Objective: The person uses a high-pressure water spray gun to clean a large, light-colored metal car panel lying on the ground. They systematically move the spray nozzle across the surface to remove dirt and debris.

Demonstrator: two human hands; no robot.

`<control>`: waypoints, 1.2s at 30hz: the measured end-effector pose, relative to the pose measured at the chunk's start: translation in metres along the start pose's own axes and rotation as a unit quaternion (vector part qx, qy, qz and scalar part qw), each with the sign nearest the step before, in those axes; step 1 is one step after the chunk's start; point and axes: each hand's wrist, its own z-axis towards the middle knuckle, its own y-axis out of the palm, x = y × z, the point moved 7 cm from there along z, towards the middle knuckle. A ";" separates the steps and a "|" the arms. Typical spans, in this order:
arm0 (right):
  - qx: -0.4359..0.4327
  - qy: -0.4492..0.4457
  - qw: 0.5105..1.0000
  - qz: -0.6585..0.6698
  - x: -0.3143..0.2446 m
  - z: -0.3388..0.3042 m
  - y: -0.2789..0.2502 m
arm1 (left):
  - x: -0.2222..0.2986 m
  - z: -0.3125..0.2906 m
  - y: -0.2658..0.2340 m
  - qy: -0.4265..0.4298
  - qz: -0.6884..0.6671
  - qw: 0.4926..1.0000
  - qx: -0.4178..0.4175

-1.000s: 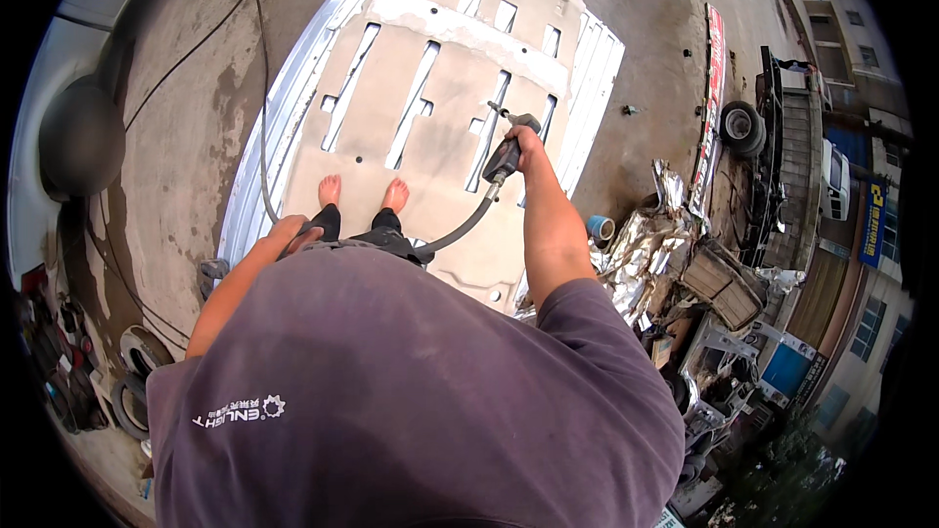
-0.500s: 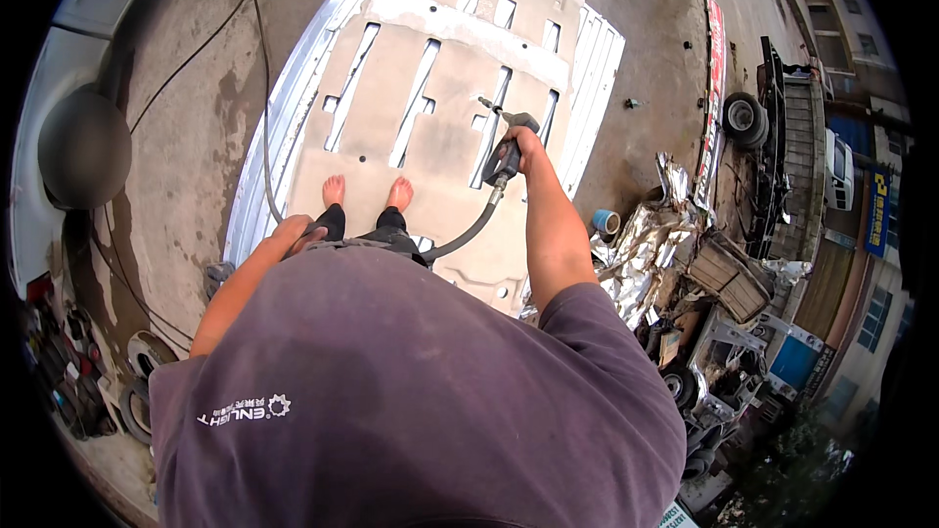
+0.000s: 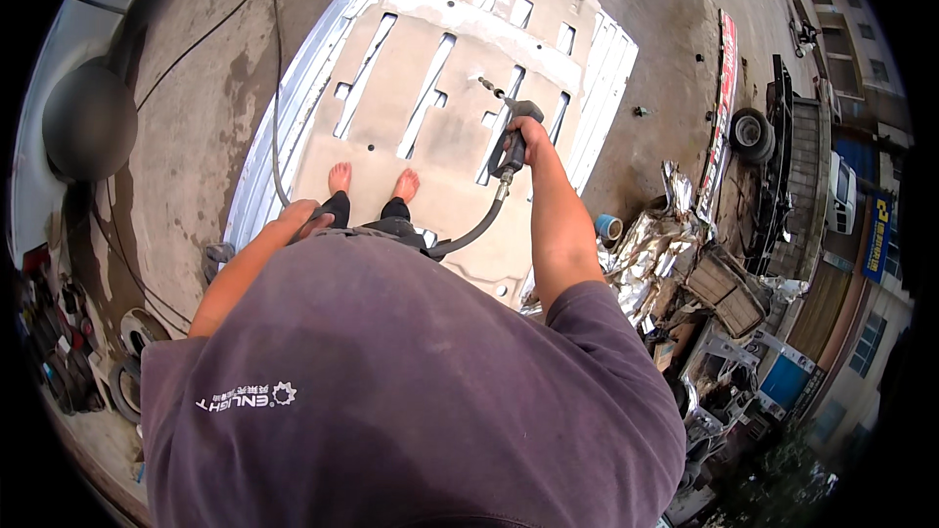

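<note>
My right hand (image 3: pixel 531 136) is closed round the grip of a black pressure washer gun (image 3: pixel 519 115). Its short metal nozzle points forward and slightly left, over a large beige slotted panel (image 3: pixel 455 161). From the bottom of the grip a dark hose (image 3: pixel 481 230) curves back toward my waist. At my left side, my left hand (image 3: pixel 304 219) is wrapped round a stretch of grey hose (image 3: pixel 275 108) that runs up to the far edge. My bare feet (image 3: pixel 339 178) stand on the panel between the two hands.
White ribbed edges (image 3: pixel 611 64) border the panel. At right lie a blue bucket (image 3: pixel 608 227), crumpled silver foil (image 3: pixel 650 254), a long red and white strip (image 3: pixel 722 103) and wheels (image 3: pixel 751 134). A white vehicle (image 3: pixel 49 108) stands at left, with another cable (image 3: pixel 201 37) on the wet concrete.
The view has shifted a little, so the panel sits slightly farther right and lower. The gun has tilted slightly; both hands keep their hold and my feet stay in place.
</note>
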 end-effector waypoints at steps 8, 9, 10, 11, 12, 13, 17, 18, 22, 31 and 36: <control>0.004 -0.006 1.000 -0.028 -0.007 0.002 0.017 | -0.038 0.017 0.025 -0.012 0.045 0.998 -0.030; -0.001 -0.006 1.000 -0.030 -0.006 -0.002 0.021 | -0.035 0.011 0.021 0.003 0.029 1.000 0.003; -0.008 -0.005 0.999 -0.045 -0.009 -0.008 0.025 | -0.033 0.003 0.018 0.017 0.012 0.999 0.037; -0.017 -0.002 0.999 -0.032 -0.007 -0.007 0.029 | -0.030 -0.003 0.014 0.030 -0.004 0.997 0.070; -0.024 0.000 1.000 -0.018 -0.007 -0.004 0.029 | -0.031 -0.002 0.015 0.017 -0.007 0.998 0.058; -0.031 0.001 1.000 -0.003 -0.007 0.000 0.028 | -0.032 0.001 0.014 0.003 -0.009 0.999 0.045; -0.018 -0.001 0.999 -0.032 0.002 0.015 0.025 | -0.047 0.005 0.021 0.068 -0.016 0.991 0.115; -0.021 -0.004 0.999 -0.043 0.004 0.013 0.027 | -0.045 0.003 0.021 0.066 0.001 0.994 0.092; -0.005 0.000 0.999 -0.047 0.001 0.008 0.036 | -0.040 -0.003 0.017 0.083 0.028 0.993 0.077; -0.022 0.031 0.999 -0.009 0.013 0.018 0.041 | -0.036 -0.004 0.008 0.075 0.040 0.994 0.064; -0.032 0.022 0.999 -0.011 0.006 0.006 0.049 | -0.049 0.006 0.016 0.052 0.052 0.997 0.035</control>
